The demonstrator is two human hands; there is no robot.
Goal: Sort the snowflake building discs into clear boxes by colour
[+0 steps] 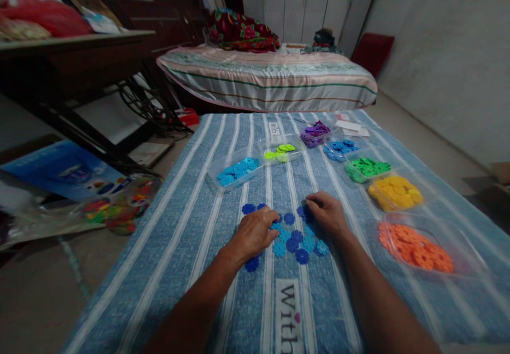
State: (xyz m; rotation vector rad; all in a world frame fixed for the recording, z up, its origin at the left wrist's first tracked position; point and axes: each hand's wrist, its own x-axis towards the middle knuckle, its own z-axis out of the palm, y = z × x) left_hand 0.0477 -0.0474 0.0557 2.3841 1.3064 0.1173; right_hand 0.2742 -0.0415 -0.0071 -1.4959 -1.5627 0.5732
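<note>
A loose pile of notched plastic discs, some light blue [279, 248] and some dark blue [302, 256], lies on the striped cloth in front of me. My left hand [255, 233] is over the pile's left side, thumb and forefinger closed about a light-blue disc [275, 226]. More dark-blue discs [249, 208] lie just beyond and below this hand. At the pile's right edge my right hand [327, 212] has its fingers curled together, beside a dark-blue disc [302, 212]. Whatever sits in those fingertips is hidden.
Clear plastic boxes hold discs by colour: light blue [239, 170], lime [285, 149], purple [314, 132], blue [340, 149], green [367, 167], yellow [396, 191] and orange [416, 247]. White cards [353, 127] lie at the far right corner. A bed [271, 78] stands beyond the table.
</note>
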